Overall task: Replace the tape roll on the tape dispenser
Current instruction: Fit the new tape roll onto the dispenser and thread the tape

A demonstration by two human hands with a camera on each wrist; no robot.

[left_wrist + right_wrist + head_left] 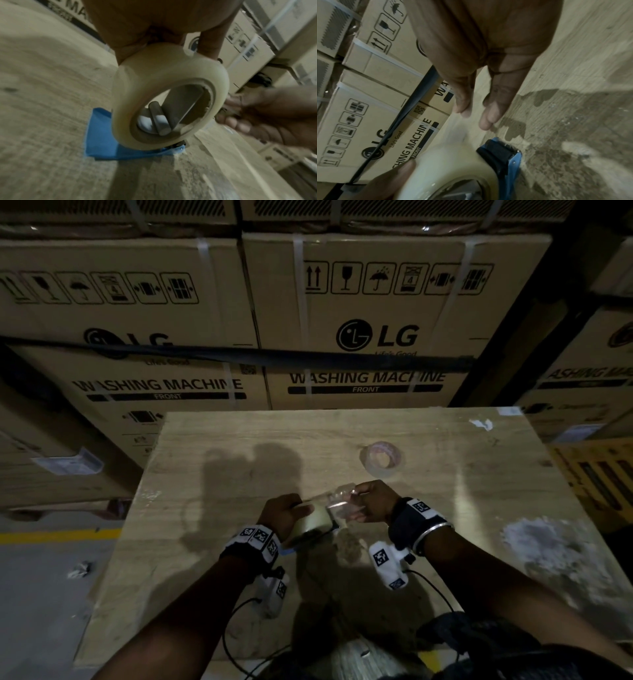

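A full cream tape roll (317,520) sits on the blue tape dispenser (334,530), which rests on the wooden table (445,508). My left hand (291,513) grips the roll from the left, thumb across its top. My right hand (364,499) pinches a clear strip of tape (337,498) drawn off the roll toward the right. The left wrist view looks through the roll (164,75) at the grey spindle (159,119) and the blue dispenser (102,143). In the right wrist view, my thumb and fingers (494,112) reach toward the blurred strip above the roll (450,169).
A nearly spent tape roll (381,457) lies on the table beyond my hands. Stacked washing machine cartons (359,337) stand right behind the table's far edge. A pale scuffed patch (548,539) marks the right side. Cables hang from my wrists near the front edge.
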